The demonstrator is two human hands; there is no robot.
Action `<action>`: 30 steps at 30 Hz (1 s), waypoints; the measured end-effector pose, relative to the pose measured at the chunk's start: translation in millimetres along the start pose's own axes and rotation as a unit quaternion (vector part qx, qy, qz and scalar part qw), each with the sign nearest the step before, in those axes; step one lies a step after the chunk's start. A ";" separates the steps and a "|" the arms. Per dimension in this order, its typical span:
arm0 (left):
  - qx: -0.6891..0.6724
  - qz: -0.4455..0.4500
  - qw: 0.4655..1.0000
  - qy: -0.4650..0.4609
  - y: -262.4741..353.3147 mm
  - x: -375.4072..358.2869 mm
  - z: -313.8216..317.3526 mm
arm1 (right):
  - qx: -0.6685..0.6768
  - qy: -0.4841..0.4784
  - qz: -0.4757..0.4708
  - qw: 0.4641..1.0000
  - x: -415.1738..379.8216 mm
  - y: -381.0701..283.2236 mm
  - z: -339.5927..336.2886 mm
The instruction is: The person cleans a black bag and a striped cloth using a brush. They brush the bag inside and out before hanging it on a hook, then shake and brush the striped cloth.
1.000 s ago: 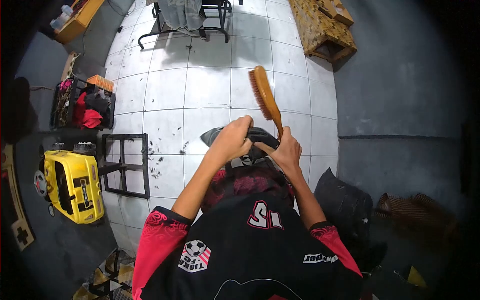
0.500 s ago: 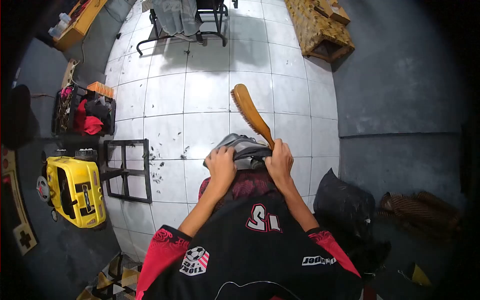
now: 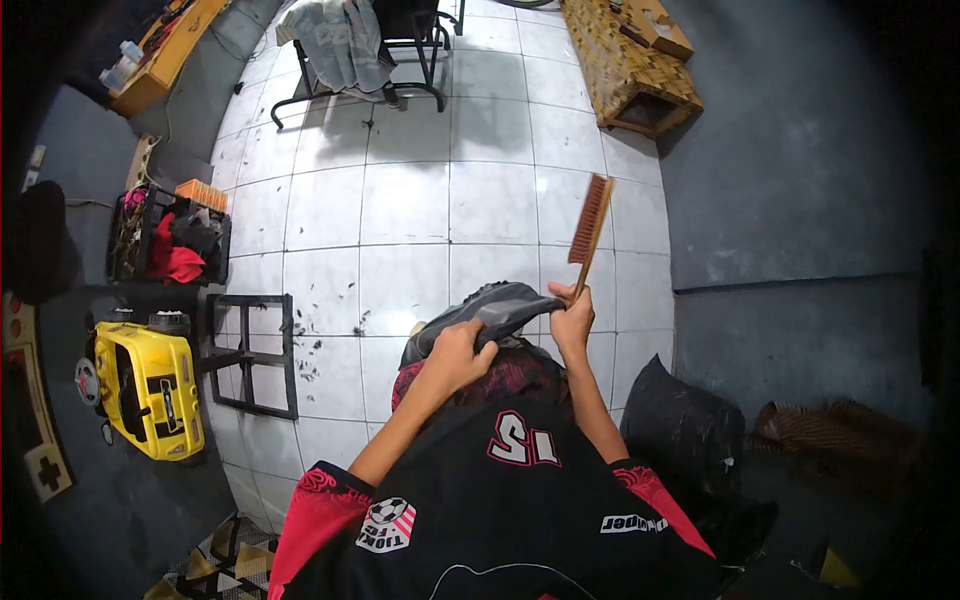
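Observation:
My right hand is closed round the handle of a wooden brush. The brush stands up and away from me, its reddish-brown bristles facing left. A grey and black fabric item, folded and curved, lies over my lap; its exact kind does not show. On its near left side my left hand grips the cloth, thumb toward me and fingertips partly hidden in the folds. The cloth's right end reaches close to my right hand.
A black frame lies on the tiled floor at left, beside a yellow toy car. Behind them stands a black crate with red cloth. Dark scraps dot the tiles. A dark bag is at right, a woven box farther back.
My right hand has moved slightly right and turned the brush, so its bristles now show and its head points up right. My left hand has shifted down on the cloth.

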State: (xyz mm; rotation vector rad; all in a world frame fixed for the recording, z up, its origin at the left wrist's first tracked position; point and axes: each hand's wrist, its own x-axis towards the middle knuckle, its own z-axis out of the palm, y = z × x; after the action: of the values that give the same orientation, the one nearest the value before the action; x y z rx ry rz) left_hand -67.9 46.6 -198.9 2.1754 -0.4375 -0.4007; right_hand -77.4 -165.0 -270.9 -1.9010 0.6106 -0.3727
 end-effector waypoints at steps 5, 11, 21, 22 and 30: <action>0.097 -0.002 0.995 -0.036 -20.3 13.1 -9.5 | -0.108 -0.275 0.041 0.954 14.5 7.7 -19.5; 0.228 0.044 0.944 0.235 -46.0 73.1 -28.8 | -0.151 -0.195 -0.119 0.962 68.4 -29.9 23.7; 0.077 0.186 0.909 0.364 64.3 43.5 -70.2 | 0.050 -0.034 -0.455 0.888 44.9 -150.1 -29.9; -0.016 0.121 0.945 0.305 24.2 44.4 -37.5 | -0.018 -0.055 -0.421 0.905 40.8 -112.2 -20.0; 0.180 -0.137 0.950 -0.214 -95.5 16.2 19.5 | -0.287 -0.493 -0.082 0.817 24.4 20.3 2.4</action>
State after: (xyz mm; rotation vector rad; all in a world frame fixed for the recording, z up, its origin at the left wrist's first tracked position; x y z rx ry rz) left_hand -45.9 80.4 -289.1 2.5131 -0.4700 -1.0289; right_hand -61.1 -183.5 -291.1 -2.3686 -0.1875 0.7768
